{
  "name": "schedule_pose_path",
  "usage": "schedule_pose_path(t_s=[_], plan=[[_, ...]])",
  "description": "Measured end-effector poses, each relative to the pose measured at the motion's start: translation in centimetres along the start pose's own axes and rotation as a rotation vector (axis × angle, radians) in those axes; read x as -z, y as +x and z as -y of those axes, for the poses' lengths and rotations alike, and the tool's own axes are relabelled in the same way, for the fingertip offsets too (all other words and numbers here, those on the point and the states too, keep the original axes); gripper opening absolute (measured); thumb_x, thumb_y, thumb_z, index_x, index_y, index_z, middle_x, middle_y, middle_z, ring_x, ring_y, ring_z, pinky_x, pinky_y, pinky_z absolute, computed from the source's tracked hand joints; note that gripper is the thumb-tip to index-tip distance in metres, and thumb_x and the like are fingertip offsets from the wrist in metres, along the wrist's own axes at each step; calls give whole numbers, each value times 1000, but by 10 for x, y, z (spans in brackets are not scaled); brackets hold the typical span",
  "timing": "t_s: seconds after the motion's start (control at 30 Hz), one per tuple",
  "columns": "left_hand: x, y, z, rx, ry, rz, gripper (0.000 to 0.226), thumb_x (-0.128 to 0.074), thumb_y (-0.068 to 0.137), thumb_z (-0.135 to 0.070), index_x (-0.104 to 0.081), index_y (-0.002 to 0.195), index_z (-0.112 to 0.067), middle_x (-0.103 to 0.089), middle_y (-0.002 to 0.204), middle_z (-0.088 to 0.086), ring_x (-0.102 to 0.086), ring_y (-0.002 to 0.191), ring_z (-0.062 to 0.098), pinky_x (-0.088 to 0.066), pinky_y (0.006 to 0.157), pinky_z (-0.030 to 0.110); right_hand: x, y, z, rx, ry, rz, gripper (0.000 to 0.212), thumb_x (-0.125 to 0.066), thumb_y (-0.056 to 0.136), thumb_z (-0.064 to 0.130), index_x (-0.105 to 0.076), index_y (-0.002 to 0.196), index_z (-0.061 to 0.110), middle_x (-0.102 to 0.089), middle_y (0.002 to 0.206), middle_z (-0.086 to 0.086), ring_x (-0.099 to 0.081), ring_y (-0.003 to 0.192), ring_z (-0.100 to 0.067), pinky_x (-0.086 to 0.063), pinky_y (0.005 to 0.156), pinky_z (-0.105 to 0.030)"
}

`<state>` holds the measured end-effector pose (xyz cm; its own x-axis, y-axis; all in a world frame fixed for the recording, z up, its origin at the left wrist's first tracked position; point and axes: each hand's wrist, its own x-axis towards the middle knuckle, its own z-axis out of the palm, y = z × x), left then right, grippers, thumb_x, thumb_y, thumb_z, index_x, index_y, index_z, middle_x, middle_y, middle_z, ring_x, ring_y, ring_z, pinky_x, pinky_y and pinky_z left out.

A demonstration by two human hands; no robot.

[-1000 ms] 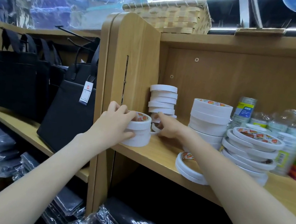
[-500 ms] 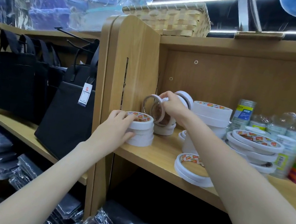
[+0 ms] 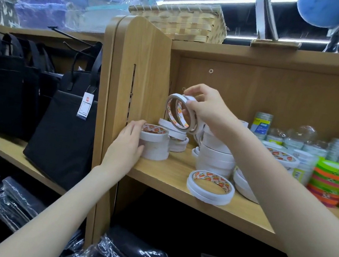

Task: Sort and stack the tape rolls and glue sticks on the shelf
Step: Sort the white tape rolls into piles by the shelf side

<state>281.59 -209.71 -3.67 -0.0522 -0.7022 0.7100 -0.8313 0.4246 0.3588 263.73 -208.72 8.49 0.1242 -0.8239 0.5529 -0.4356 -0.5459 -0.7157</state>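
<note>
Near the shelf's (image 3: 178, 179) left front edge, the left hand (image 3: 127, 144) cups a short stack of white tape rolls (image 3: 155, 142); it should hold that steady. Farther in, the right hand (image 3: 207, 110) pinches several thin rolls (image 3: 178, 113) on edge above the shelf; these should be turned flat and lowered squarely onto a stack.

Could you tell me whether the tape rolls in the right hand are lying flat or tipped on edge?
Tipped on edge: the rolls face the camera with their open cores showing, lifted clear of the shelf in the right hand.
</note>
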Motion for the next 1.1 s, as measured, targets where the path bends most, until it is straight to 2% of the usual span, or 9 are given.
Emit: schedule_pose_path(t_s=[0.1,0.3,0.43,0.5,0.6,0.73,0.9,1.0,1.1], plan=[[2,-13,-1,18,-110,-43,58,-55,90,-5,-30,141,-13,-36,145,4,-40,130,17,-33,104,25,12,-22,3,85,-107,73,23,-54,85,1,-55,101,17,-63,83,1,-61,69,-11,-50,69,-27],[1,-41,-18,-108,-219,-179,43,-55,86,2,-45,127,-7,-50,126,7,-46,118,16,-31,96,13,50,-75,-5,227,-382,314,25,-60,84,-1,-57,102,16,-62,87,-2,-53,60,-2,-47,58,-17],[-6,-53,-43,-153,-384,29,38,-56,89,-8,-46,125,-14,-51,120,-2,-50,110,8,-35,87,9,61,-108,-31,150,-554,428,31,-68,80,8,-56,90,35,-64,85,12,-56,75,5,-46,69,-15],[-10,-54,-52,-165,-431,200,38,-57,90,-20,-45,126,-23,-50,121,-11,-50,111,3,-35,86,7,65,-117,-43,80,-481,452,27,-72,77,11,-60,91,31,-68,90,7,-59,81,0,-48,77,-20],[-16,-52,-60,-188,-448,386,43,-59,89,-33,-42,128,-30,-50,128,-15,-49,116,1,-39,95,19,73,-120,-49,55,-441,421,25,-75,76,13,-65,97,23,-70,94,9,-64,91,-6,-50,87,-29],[-20,-45,-68,-168,-596,412,40,-64,86,-29,-48,122,-31,-58,125,-9,-53,115,2,-45,100,24,77,-119,-46,61,-391,454,22,-70,79,3,-67,99,12,-72,94,4,-66,86,-2,-52,86,-23],[-21,-38,-69,-12,-770,475,57,-72,78,-22,-39,124,-30,-58,127,3,-59,111,10,-46,100,29,76,-114,-43,92,-246,356,23,-71,75,-5,-68,95,7,-72,89,3,-67,83,1,-52,82,-16],[-20,-37,-70,11,-767,501,62,-73,78,-21,-35,126,-30,-57,128,4,-60,110,10,-47,99,29,67,-112,-47,127,-368,418,18,-73,76,3,-68,87,17,-70,81,12,-61,72,8,-46,71,-9],[-16,-34,-74,13,-710,520,61,-72,79,-23,-33,125,-33,-58,124,-1,-60,106,5,-48,94,21,67,-113,-53,86,-448,496,12,-72,80,14,-71,92,15,-70,85,10,-58,74,4,-44,70,-12]])
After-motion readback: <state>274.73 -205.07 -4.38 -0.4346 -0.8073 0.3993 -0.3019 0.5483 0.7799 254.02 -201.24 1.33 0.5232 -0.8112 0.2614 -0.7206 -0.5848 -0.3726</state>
